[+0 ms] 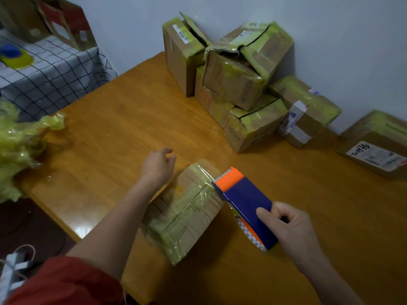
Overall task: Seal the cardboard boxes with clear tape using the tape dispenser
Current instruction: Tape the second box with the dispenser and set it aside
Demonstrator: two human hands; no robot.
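Crumpled tape wad at 9 o'clock on table edge; bare wood 10 to 12 o'clock of box; left hand at its 11 o'clock corner, fingers loose, gripping nothing; box brown, flat, wrinkled yellowish tape bands over top; tape dispenser orange nose at its 3 o'clock edge; right hand clenched round blue body; box pile at 1 o'clock against wall.

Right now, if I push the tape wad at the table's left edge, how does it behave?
Probably light and floppy: the tape wad is thin crinkled film, shapeless. Likely tacky, so it may cling rather than slide. It seems to overhang the table, so could drop.
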